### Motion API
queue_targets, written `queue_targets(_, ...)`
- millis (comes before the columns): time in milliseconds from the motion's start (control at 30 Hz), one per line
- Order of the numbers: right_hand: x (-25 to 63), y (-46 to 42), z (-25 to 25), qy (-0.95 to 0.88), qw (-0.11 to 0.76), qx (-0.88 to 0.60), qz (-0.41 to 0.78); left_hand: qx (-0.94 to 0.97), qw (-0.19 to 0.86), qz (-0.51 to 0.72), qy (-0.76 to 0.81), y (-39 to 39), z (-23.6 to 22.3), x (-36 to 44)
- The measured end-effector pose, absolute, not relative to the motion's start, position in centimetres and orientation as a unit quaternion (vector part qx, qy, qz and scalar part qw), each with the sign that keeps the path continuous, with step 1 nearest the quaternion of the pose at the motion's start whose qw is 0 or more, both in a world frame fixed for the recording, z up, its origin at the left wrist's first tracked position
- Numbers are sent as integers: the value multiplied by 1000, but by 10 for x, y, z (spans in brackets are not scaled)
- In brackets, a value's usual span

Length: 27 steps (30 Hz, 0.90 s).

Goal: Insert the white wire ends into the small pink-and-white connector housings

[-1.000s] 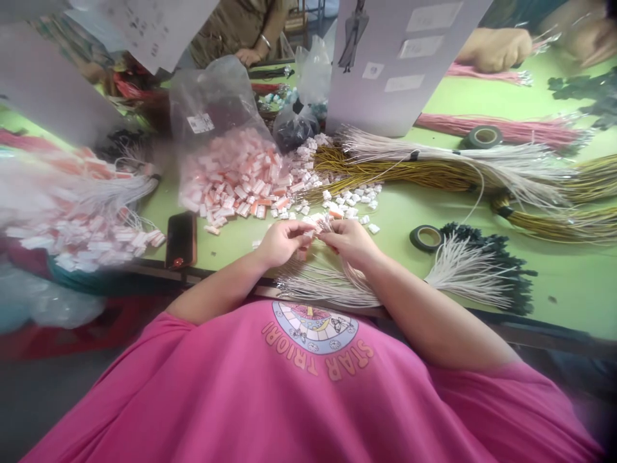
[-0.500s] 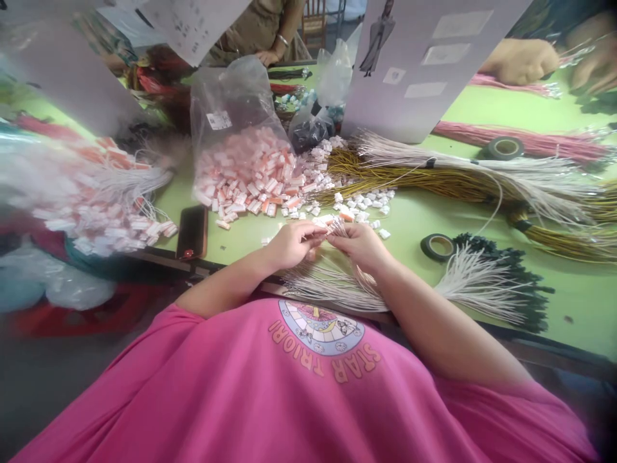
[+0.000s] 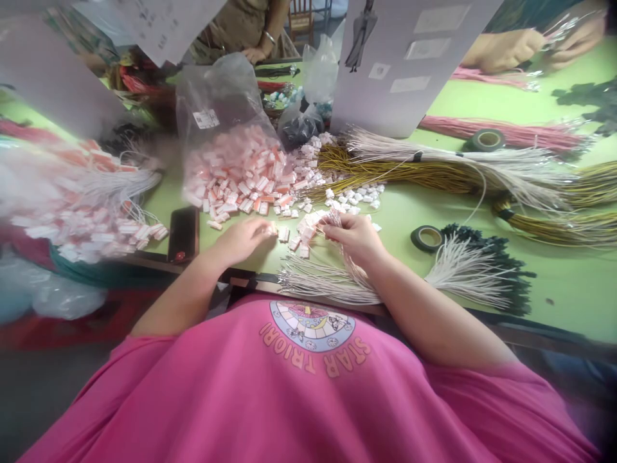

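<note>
My left hand is over the tabletop left of centre, its fingers closed on a small white-and-orange plastic connector at the fingertips. Beside it lie several more loose connectors. My right hand grips a bundle of thin white wires, with the wire ends sticking up past the thumb and fingers. Under that hand, more white wires lie along the table's front edge.
A clear plastic bag spills a heap of connectors. Left of it lie a phone and connectors with wires. To the right are tape rolls, yellow wires and dark-ended wires. A co-worker's hands work at far right.
My left hand has moved left, away from my right hand, down to the loose connectors. My right hand keeps hold of the white wires. The whole view has shifted slightly.
</note>
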State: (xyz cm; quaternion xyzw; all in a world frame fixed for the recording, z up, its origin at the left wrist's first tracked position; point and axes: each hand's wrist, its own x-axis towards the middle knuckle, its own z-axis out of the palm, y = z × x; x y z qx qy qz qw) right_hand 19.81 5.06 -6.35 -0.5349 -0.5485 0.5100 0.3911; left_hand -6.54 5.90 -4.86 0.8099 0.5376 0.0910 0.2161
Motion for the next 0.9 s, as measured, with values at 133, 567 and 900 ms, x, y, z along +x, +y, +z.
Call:
queue_targets(133, 199, 52, -69, -523, 412, -513, 541, 691, 477, 223, 495, 56, -38, -42)
queue_targets(567, 197, 48, -63, -521, 434, -461, 573, 505, 682, 314, 426, 67, -55, 8)
queue_targets(900, 193, 45, -67, -550, 414, -533, 492, 479, 713, 311, 408, 65, -69, 9)
